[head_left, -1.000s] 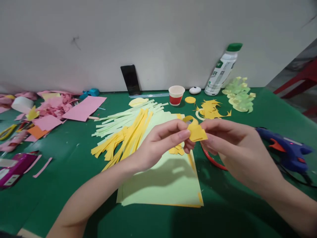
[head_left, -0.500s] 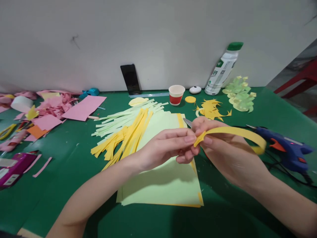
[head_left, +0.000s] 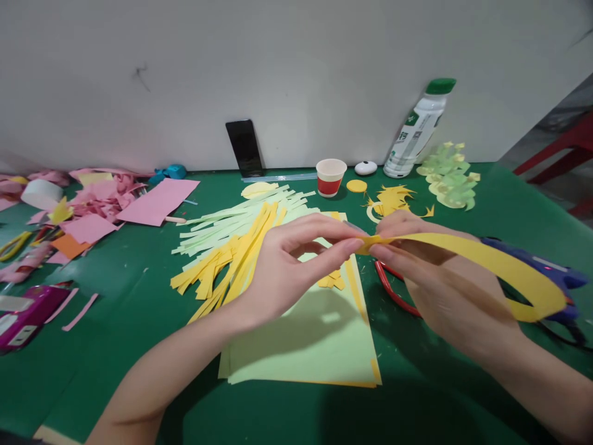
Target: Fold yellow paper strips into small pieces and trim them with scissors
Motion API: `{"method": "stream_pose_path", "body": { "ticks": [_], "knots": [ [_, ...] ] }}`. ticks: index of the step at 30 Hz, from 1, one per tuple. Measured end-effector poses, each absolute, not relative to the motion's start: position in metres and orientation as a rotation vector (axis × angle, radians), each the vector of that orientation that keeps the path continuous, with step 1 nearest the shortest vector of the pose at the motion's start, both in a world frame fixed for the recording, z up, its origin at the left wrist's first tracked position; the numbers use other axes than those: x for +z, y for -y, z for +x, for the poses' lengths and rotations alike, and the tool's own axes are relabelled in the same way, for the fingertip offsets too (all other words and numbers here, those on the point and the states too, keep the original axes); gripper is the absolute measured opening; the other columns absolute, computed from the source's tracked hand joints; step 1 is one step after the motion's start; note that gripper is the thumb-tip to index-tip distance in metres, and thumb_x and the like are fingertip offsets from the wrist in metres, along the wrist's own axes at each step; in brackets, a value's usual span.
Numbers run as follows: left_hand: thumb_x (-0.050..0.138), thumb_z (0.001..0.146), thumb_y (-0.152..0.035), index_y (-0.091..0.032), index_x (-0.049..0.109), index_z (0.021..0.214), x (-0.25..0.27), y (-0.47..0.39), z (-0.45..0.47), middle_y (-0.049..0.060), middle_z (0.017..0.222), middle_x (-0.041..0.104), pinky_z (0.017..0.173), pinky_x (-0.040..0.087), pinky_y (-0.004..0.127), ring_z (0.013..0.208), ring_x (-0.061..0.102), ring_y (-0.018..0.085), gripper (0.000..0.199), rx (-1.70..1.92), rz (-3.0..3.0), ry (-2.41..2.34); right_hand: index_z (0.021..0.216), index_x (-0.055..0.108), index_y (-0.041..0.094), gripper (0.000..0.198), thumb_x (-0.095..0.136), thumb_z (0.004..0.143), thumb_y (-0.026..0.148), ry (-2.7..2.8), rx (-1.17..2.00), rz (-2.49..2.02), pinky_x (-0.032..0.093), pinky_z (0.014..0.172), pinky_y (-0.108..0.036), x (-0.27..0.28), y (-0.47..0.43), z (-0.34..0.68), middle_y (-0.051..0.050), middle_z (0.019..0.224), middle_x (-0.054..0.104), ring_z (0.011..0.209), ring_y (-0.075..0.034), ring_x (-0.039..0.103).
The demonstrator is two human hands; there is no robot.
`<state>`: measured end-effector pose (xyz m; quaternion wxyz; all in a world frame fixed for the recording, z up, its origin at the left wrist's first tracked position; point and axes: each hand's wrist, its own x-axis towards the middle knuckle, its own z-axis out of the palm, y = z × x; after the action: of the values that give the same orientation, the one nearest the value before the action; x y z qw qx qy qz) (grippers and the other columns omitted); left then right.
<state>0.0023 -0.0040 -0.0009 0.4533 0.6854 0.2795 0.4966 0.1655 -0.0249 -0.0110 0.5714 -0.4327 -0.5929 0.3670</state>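
Note:
A yellow paper strip [head_left: 500, 259] runs between my hands and curls back in a long loop over the right one. My left hand [head_left: 287, 272] pinches its folded end between thumb and fingers. Right beside that, my right hand [head_left: 445, 290] grips the strip close to the fold with its thumb. Beneath my hands lie light green paper sheets [head_left: 296, 346], with small yellow paper pieces [head_left: 331, 280] on top. Red-handled scissors [head_left: 393, 293] lie partly hidden under my right hand. Yellow strips [head_left: 250, 253] and pale green strips [head_left: 208, 232] are bunched left of my left hand.
A blue glue gun [head_left: 546, 272] with its cord sits at the right, partly covered. Along the wall stand a phone [head_left: 244, 148], a paper cup [head_left: 330, 178] and a bottle [head_left: 417, 133]. Pink paper [head_left: 160, 201] and a purple stapler-like object [head_left: 32, 315] lie left.
The strip's loop now reaches farther right and lies higher over my right hand. My left fingers have straightened, and the folded end looks flatter. More of the scissor handles shows.

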Motion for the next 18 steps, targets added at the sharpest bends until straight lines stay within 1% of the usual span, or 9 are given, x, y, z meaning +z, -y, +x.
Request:
{"method": "stream_pose_path", "body": {
  "ticks": [2, 5, 9, 12, 15, 18],
  "knots": [
    [0.063, 0.079, -0.022, -0.021, 0.070, 0.077, -0.0007, 0.0040, 0.0023, 0.000, 0.082, 0.069, 0.055, 0.051, 0.016, 0.076, 0.063, 0.010, 0.008, 1.241, 1.702, -0.679, 0.068, 0.068, 0.033, 0.014, 0.072, 0.067, 0.020, 1.405, 0.821, -0.958, 0.043, 0.058, -0.024, -0.0108, 0.0239, 0.1650, 0.006, 0.069, 0.058, 0.067, -0.012, 0.052],
    [0.064, 0.078, -0.019, -0.020, 0.070, 0.075, -0.0009, 0.0037, 0.0024, 0.000, 0.081, 0.070, 0.054, 0.052, 0.016, 0.077, 0.064, 0.011, 0.006, 1.260, 1.722, -0.677, 0.072, 0.069, 0.036, 0.018, 0.069, 0.071, 0.018, 1.451, 0.741, -0.904, 0.039, 0.049, -0.023, -0.0108, 0.0243, 0.1650, 0.006, 0.068, 0.055, 0.063, -0.010, 0.050],
    [0.064, 0.076, -0.015, -0.018, 0.068, 0.073, -0.0010, 0.0040, 0.0030, 0.000, 0.077, 0.069, 0.053, 0.053, 0.016, 0.070, 0.063, 0.009, 0.006, 1.308, 1.746, -0.661, 0.074, 0.069, 0.033, 0.017, 0.068, 0.074, 0.016, 1.541, 0.681, -0.933, 0.041, 0.052, -0.022, -0.0086, 0.0279, 0.1666, 0.005, 0.072, 0.057, 0.063, -0.009, 0.051],
    [0.065, 0.075, -0.013, -0.016, 0.067, 0.071, -0.0011, 0.0042, 0.0036, 0.000, 0.071, 0.066, 0.052, 0.053, 0.015, 0.063, 0.060, 0.007, 0.006, 1.351, 1.765, -0.629, 0.076, 0.067, 0.032, 0.014, 0.069, 0.075, 0.019, 1.570, 0.656, -0.941, 0.042, 0.053, -0.021, -0.0063, 0.0297, 0.1671, 0.005, 0.072, 0.057, 0.064, -0.009, 0.051],
    [0.065, 0.075, -0.012, -0.015, 0.066, 0.070, -0.0015, 0.0041, 0.0041, 0.000, 0.069, 0.064, 0.052, 0.053, 0.015, 0.061, 0.059, 0.007, 0.006, 1.373, 1.787, -0.614, 0.077, 0.066, 0.032, 0.011, 0.069, 0.075, 0.022, 1.590, 0.643, -0.937, 0.043, 0.055, -0.021, -0.0050, 0.0298, 0.1666, 0.006, 0.073, 0.057, 0.065, -0.009, 0.051],
    [0.064, 0.076, -0.013, -0.015, 0.065, 0.071, -0.0023, 0.0040, 0.0041, 0.000, 0.071, 0.063, 0.054, 0.053, 0.015, 0.063, 0.059, 0.007, 0.006, 1.364, 1.795, -0.617, 0.076, 0.065, 0.031, 0.008, 0.068, 0.076, 0.023, 1.592, 0.652, -0.918, 0.042, 0.056, -0.020, -0.0047, 0.0295, 0.1655, 0.006, 0.073, 0.057, 0.066, -0.008, 0.051]
  ]
}}
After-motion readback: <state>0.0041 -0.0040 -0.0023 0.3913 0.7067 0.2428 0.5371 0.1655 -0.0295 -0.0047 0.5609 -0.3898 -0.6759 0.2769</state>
